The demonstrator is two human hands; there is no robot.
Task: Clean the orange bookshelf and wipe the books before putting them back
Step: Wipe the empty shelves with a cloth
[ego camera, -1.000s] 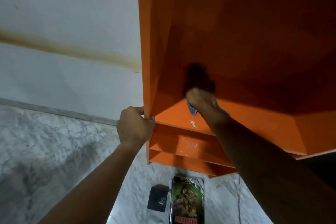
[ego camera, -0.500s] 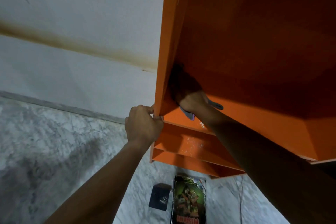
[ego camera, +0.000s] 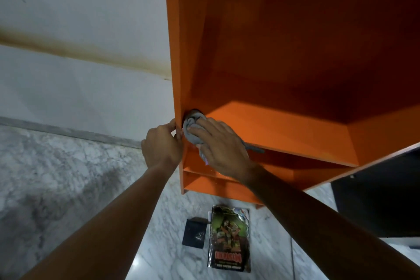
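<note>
The orange bookshelf (ego camera: 295, 52) fills the upper right, its compartments bare. My left hand (ego camera: 162, 145) grips the front edge of its left side panel. My right hand (ego camera: 220, 145) presses a bunched grey cloth (ego camera: 192, 127) into the front left corner of the upper shelf board, against the side panel. A strip of the cloth hangs over the shelf edge on the right of my wrist. On the floor below lies a stack of books (ego camera: 229, 238) with a dark green illustrated cover on top.
A small dark flat object (ego camera: 195, 233) lies on the marble floor left of the books. A white wall with a brown stain band stands to the left of the shelf. A dark piece of furniture (ego camera: 377, 200) sits at the right, and a thin cable runs down the floor.
My right hand has drawn the cloth from deep inside the shelf out to the front left corner. My left hand has kept its grip on the side panel.
</note>
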